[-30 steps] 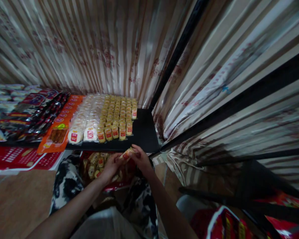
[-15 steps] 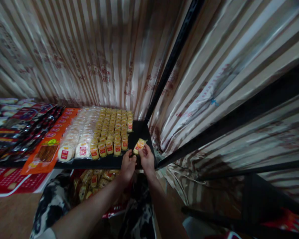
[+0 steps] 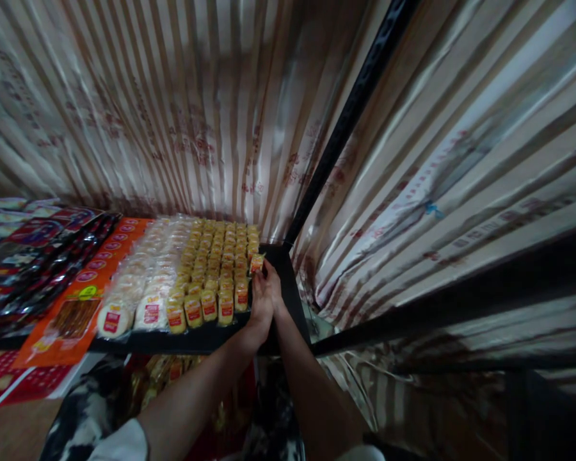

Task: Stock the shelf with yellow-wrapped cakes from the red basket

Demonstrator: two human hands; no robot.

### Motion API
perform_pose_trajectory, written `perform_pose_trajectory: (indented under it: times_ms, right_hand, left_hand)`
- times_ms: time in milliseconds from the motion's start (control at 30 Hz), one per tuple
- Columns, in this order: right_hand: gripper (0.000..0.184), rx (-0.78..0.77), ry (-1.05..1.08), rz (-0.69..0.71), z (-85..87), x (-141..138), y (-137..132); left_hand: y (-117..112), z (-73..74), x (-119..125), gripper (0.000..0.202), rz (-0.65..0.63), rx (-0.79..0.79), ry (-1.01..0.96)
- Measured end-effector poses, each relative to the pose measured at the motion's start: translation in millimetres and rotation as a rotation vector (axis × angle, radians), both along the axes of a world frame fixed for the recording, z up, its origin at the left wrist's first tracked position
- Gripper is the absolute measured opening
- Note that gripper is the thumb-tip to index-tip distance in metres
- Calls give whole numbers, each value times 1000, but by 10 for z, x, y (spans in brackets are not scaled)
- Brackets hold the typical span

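Both my hands reach forward together over the right end of a black shelf (image 3: 288, 282). My left hand (image 3: 260, 306) and my right hand (image 3: 271, 283) are closed side by side on a small yellow snack packet with a red label (image 3: 256, 263). The packet stands at the right edge of the rows of like yellow packets (image 3: 216, 269) that fill the shelf's middle. Round white packets with red labels (image 3: 134, 301) lie in rows left of those.
An orange hanging pack (image 3: 77, 301) and dark red packs (image 3: 24, 256) cover the shelf's left. A black upright post (image 3: 345, 128) rises from the shelf corner. Striped shiny plastic sheeting (image 3: 182, 115) lines the back and right. More yellow packets (image 3: 158, 378) sit low by my lap.
My hands lifted the yellow packet from near my lap, carried it forward over the shelf, and now hold it against the far right row of yellow packets. The camera tilted up.
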State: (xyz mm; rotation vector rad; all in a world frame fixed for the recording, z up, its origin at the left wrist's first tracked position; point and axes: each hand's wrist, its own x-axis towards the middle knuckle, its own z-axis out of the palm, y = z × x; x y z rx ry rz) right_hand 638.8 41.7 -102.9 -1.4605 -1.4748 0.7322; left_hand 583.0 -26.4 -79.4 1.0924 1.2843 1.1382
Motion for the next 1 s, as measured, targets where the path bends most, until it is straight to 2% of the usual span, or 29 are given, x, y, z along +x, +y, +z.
perform_pose_trajectory:
  times_ms: [133,333,533,767,1000]
  right_hand:
    - [35,-46,28,-28,-27,-27,114]
    - [44,-30,167,-11,-85,-51,121]
    - [46,-33,377,72,-100,-76,83]
    - [40,-44,361,-7,-181,-109,157]
    - [43,-36,323,-38,-245,-81,151]
  left_hand:
    - [82,-7,12,53,70,-97,-45]
    - [119,-22,3,57,83,-98,-115]
    - [162,-59,16,55,107,-86,-142]
    - [237,-159,24,53,135,-96,-91]
    - [240,-234,35,52,151,-52,-52]
